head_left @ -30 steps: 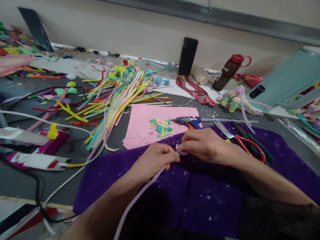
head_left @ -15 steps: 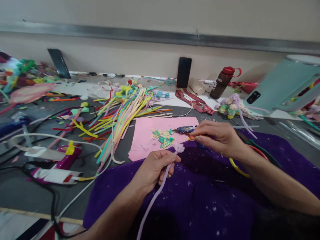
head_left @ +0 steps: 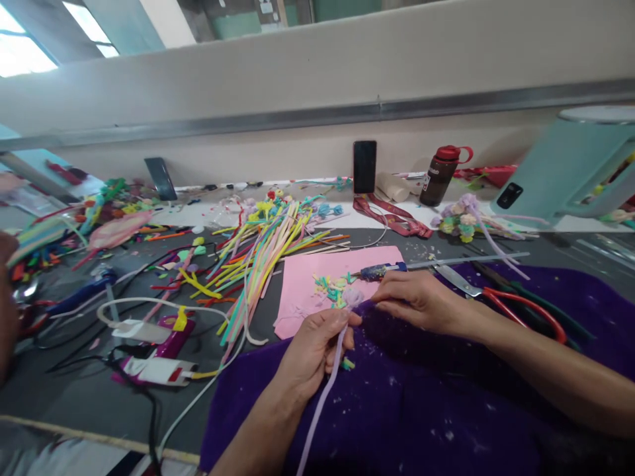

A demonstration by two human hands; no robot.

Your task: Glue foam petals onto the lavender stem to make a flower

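My left hand (head_left: 313, 347) pinches a fuzzy lavender pipe cleaner (head_left: 323, 400) just below its fluffy, flower-like head (head_left: 353, 299). The stem hangs down toward me over the purple cloth (head_left: 397, 410). Close by on the right, my right hand (head_left: 419, 301) has its thumb and fingers pressed together; whatever is between them is hidden. Behind the hands lies a pink sheet (head_left: 292, 291) with small yellow and green cut pieces (head_left: 327, 287). A blue-handled tool with a pointed tip (head_left: 380, 270) rests just beyond my right fingers.
Red-handled scissors (head_left: 526, 311) lie by my right forearm. Coloured pipe cleaners (head_left: 268, 251) are heaped left of the sheet. Cables and a purple power strip (head_left: 171, 340) lie farther left. A phone (head_left: 364, 167), a bottle (head_left: 439, 178) and a mint-green jug (head_left: 550, 168) stand behind. Part of another person shows at far left.
My right hand has come left and down, closer to the lavender head; the small orange thing at its fingertips no longer shows. The view has tilted up and turned left, uncovering the scissors.
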